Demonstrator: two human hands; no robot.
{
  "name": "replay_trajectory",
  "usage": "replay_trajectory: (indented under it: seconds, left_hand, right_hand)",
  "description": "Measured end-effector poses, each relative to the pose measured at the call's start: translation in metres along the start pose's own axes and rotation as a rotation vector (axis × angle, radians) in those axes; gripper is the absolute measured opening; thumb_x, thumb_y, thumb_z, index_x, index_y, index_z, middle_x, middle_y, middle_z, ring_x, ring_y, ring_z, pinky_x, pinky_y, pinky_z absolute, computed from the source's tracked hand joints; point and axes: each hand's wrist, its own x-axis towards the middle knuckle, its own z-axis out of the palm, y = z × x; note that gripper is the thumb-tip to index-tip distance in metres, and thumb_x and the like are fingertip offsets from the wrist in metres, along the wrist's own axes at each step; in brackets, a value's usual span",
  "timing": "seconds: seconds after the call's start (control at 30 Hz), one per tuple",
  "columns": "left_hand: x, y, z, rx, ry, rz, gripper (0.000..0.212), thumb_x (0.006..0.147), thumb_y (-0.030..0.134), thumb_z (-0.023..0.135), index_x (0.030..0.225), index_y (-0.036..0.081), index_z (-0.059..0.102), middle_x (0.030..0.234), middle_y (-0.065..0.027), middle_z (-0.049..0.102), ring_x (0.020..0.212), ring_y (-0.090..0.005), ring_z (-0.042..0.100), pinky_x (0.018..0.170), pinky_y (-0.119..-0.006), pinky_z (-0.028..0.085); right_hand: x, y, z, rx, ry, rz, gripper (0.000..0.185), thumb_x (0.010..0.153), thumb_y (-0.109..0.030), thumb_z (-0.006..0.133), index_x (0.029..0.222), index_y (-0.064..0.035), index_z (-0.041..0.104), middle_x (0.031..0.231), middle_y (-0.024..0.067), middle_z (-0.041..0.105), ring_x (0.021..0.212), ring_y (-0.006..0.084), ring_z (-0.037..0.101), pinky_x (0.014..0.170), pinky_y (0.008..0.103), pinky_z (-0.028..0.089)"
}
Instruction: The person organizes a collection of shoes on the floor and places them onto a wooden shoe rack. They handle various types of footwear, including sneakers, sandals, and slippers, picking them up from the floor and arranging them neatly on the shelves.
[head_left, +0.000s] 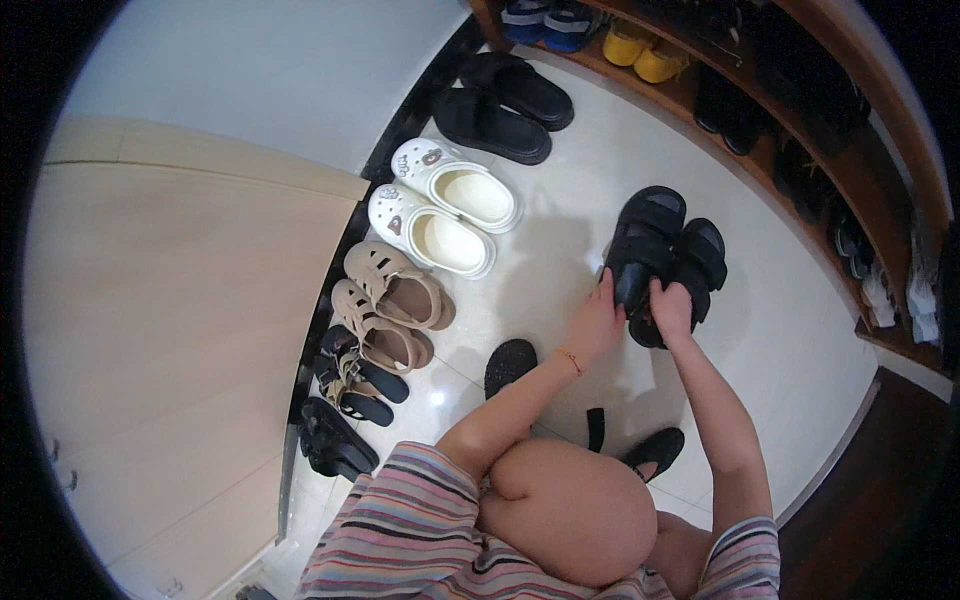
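My left hand (600, 319) grips the heel end of a black strapped sandal (646, 232), with its thumb at the inner edge. Its partner, a second black sandal (699, 255), lies close against it on the right, and my right hand (670, 307) holds that one near the heel, fingers partly hidden in it. Both sandals point away from me. To the left stand white clogs with charms (454, 238) and, nearer, beige closed-toe sandals (386, 326). Black slides (495, 124) lie farther off, one partly over the other.
Black strappy sandals (364, 386) and black slippers (337, 439) continue the row along the pale cabinet (187, 300). A wooden shoe rack (675, 97) with blue shoes (547, 26) and yellow shoes (645, 52) curves along the right. A black strip (595, 429) lies between my feet in black footwear (511, 364).
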Motion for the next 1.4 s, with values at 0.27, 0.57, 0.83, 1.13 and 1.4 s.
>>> replay_trajectory:
  seconds: [0.27,0.57,0.83,1.13,1.4]
  left_hand:
    - [-0.002,0.0,-0.005,0.045,0.134,0.046,0.069,0.075,0.014,0.054,0.132,-0.004,0.018,0.082,-0.0256,0.057,0.074,-0.0391,0.056,0.065,-0.045,0.045]
    - [-0.004,-0.02,-0.017,-0.136,0.072,0.033,0.059,0.076,0.01,0.052,0.128,-0.005,0.028,0.099,-0.0267,0.056,0.088,-0.0368,0.056,0.078,-0.042,0.045]
    - [0.013,-0.012,-0.054,-0.193,0.038,-0.036,0.053,0.08,0.012,0.051,0.128,0.002,0.031,0.106,-0.0184,0.056,0.091,-0.0312,0.057,0.081,-0.037,0.044]
    - [0.073,-0.04,-0.107,0.247,0.161,0.162,0.048,0.076,0.011,0.054,0.12,0.001,0.039,0.111,-0.0185,0.05,0.097,-0.032,0.052,0.082,-0.037,0.044]
    - [0.221,-0.044,-0.198,1.361,0.251,0.418,0.04,0.081,0.013,0.04,0.119,-0.001,0.044,0.126,-0.0135,0.043,0.118,-0.0276,0.039,0.098,-0.035,0.031]
  right_hand:
    - [0.007,0.001,0.009,-0.088,0.069,-0.131,0.044,0.085,-0.03,0.046,0.072,0.0106,0.056,0.076,0.0309,0.056,0.076,0.0435,0.056,0.069,0.0468,0.044]
    - [0.022,0.024,0.029,-0.065,0.039,-0.17,0.047,0.087,-0.031,0.046,0.067,0.0104,0.055,0.065,0.0266,0.055,0.062,0.0388,0.056,0.059,0.0445,0.044]
    - [0.023,0.035,0.036,-0.111,0.262,-0.372,0.048,0.089,-0.029,0.045,0.057,0.0068,0.05,0.049,0.0171,0.052,0.04,0.0289,0.055,0.04,0.0371,0.044]
    - [0.021,0.025,0.02,0.045,0.003,-0.092,0.043,0.086,-0.027,0.048,0.067,0.0117,0.056,0.066,0.0294,0.056,0.068,0.0436,0.057,0.065,0.0474,0.044]
    - [0.018,0.03,0.032,-0.074,0.115,-0.213,0.047,0.087,-0.029,0.046,0.06,0.0091,0.053,0.056,0.0243,0.053,0.053,0.0376,0.055,0.054,0.044,0.045]
